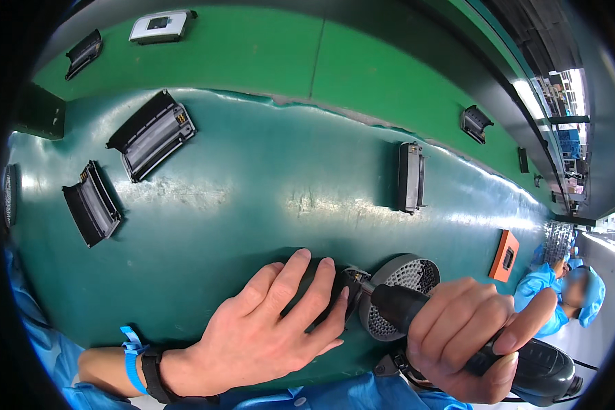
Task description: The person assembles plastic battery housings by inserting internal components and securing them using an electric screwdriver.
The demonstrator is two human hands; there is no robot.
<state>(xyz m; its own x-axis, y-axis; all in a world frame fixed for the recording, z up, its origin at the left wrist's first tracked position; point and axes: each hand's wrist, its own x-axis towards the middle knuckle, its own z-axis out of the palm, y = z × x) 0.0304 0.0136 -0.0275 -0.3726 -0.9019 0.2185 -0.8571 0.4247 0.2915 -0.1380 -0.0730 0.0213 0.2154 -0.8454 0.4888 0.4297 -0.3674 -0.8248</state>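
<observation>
My right hand [465, 338] is wrapped round a black electric screwdriver [400, 305], held almost level. Its metal bit points left and meets the end of a black plastic housing [345, 290], where small metal parts show. My left hand [273, 314] lies over that housing with fingers bent across it, holding it on the table. Most of the housing is hidden beneath the hand. Just behind the screwdriver tip stands a round grey screw tray [381, 324] with a perforated face, tilted up, with dark screws in part of its holes.
Open black housings [154, 137] [92, 205] lie at the left of the green table. Another housing [410, 178] stands right of centre, near an orange block [504, 256]. Beyond is a bright green belt [266, 55] carrying several housings. A co-worker [560, 294] in blue sits at the right.
</observation>
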